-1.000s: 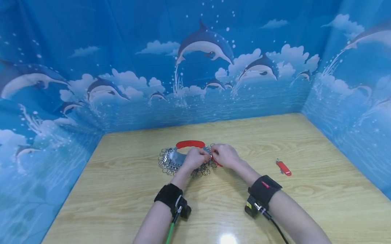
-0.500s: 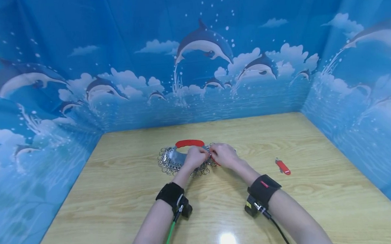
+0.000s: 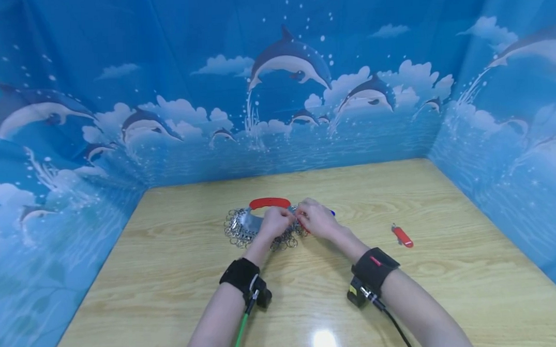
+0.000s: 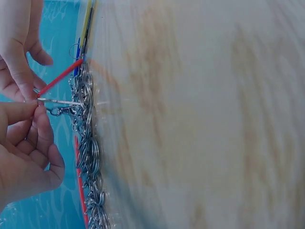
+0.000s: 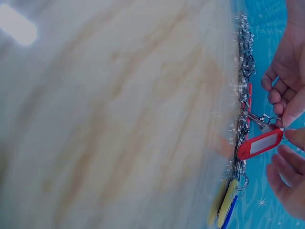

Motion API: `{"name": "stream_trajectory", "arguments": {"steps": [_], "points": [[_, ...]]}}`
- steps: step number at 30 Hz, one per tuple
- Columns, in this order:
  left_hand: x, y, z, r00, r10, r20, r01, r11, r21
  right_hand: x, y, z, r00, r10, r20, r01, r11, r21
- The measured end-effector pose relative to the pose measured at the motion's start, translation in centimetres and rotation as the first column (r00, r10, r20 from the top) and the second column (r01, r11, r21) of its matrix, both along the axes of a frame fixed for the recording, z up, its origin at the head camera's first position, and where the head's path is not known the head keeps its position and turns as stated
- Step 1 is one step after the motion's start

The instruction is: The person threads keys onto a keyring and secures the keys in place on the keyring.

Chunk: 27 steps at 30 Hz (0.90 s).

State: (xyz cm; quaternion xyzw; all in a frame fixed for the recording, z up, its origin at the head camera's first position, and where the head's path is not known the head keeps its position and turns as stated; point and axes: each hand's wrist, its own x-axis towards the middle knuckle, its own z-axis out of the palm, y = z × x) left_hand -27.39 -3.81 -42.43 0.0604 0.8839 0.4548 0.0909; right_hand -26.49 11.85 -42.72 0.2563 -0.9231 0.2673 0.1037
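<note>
A red key tag (image 5: pixel 261 143) with a white label hangs beside a key (image 5: pixel 262 125). In the head view my right hand (image 3: pixel 318 218) holds the tag, its fingertips at the tag's ring end. My left hand (image 3: pixel 276 222) pinches the small metal ring (image 5: pixel 275 120) there, close against the right fingertips. Both hands are over the right side of a key holder with a red grip (image 3: pixel 270 202), a flat metal plate (image 3: pixel 251 222) and many rings (image 3: pixel 236 232) around its edge. The fingers partly hide the ring.
Another red key tag (image 3: pixel 403 237) with a key lies on the wooden table (image 3: pixel 189 281) to the right. A yellow tag (image 5: pixel 227 202) and a blue tag (image 5: pixel 230 212) lie beside the right hand. Printed dolphin cloth (image 3: pixel 191 105) stands around the table.
Both hands stay together at the ring and shift slightly. The right hand turns a little, and the blue tag shows beyond it. The red tag swings slightly up and left.
</note>
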Motion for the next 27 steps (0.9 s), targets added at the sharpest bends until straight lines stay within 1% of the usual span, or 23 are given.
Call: {"name": "stream_trajectory", "arguments": {"steps": [2,3,7,9,10,11,12,14,15,16,18,20,22,25,27], "points": [[0.0,-0.2,0.1,1.000,-0.013,0.014,0.013,1.000,0.015,-0.1,-0.1,0.0,0.996,-0.007,0.094,0.013,0.998,-0.068],[0.1,-0.3,0.3,1.000,-0.029,0.007,0.029,0.999,0.014,-0.1,-0.1,-0.1,0.989,-0.005,0.144,0.020,0.994,-0.103],[0.1,-0.5,0.6,0.995,-0.100,-0.028,0.100,0.995,0.006,-0.3,-0.3,-0.3,0.950,0.011,0.313,0.055,0.978,-0.202],[0.1,-0.6,0.6,0.988,-0.148,-0.045,0.148,0.989,-0.009,-0.4,-0.3,-0.4,0.931,0.026,0.364,0.064,0.971,-0.232],[0.0,-0.6,0.5,0.986,-0.166,-0.037,0.166,0.986,-0.006,-0.4,-0.3,-0.4,0.920,0.036,0.390,0.068,0.966,-0.249],[0.1,-0.7,0.5,0.981,-0.187,-0.042,0.187,0.982,-0.020,-0.4,-0.3,-0.4,0.908,0.046,0.417,0.072,0.962,-0.264],[0.0,-0.8,0.4,0.976,-0.214,-0.036,0.213,0.976,-0.038,-0.4,-0.3,-0.4,0.903,0.046,0.427,0.075,0.962,-0.261],[0.0,-0.9,0.5,0.964,-0.264,-0.024,0.261,0.962,-0.083,-0.3,-0.1,-0.2,0.900,0.041,0.434,0.065,0.972,-0.226],[0.1,-1.0,0.6,0.959,-0.283,-0.018,0.280,0.954,-0.112,-0.2,0.0,-0.1,0.901,0.037,0.433,0.051,0.980,-0.190],[0.1,-1.1,0.7,0.953,-0.302,-0.010,0.297,0.944,-0.146,-0.1,0.1,0.1,0.908,0.031,0.417,0.033,0.989,-0.146],[0.3,-1.4,0.9,0.941,-0.337,0.018,0.333,0.919,-0.213,0.2,0.3,0.2,0.937,0.011,0.350,0.000,1.000,-0.031],[0.5,-1.7,1.1,0.933,-0.358,0.032,0.353,0.897,-0.266,0.6,0.4,0.3,0.949,0.003,0.316,-0.020,0.999,0.050],[0.8,-2.0,1.3,0.927,-0.372,0.049,0.369,0.879,-0.302,0.9,0.4,0.2,0.961,-0.006,0.275,-0.027,0.993,0.113],[1.3,-2.4,1.4,0.923,-0.381,0.050,0.375,0.865,-0.332,1.4,0.5,0.1,0.966,-0.026,0.258,-0.017,0.986,0.164],[1.6,-2.6,1.4,0.921,-0.384,0.061,0.380,0.856,-0.350,1.6,0.5,-0.1,0.971,-0.031,0.238,-0.015,0.982,0.189]]}}
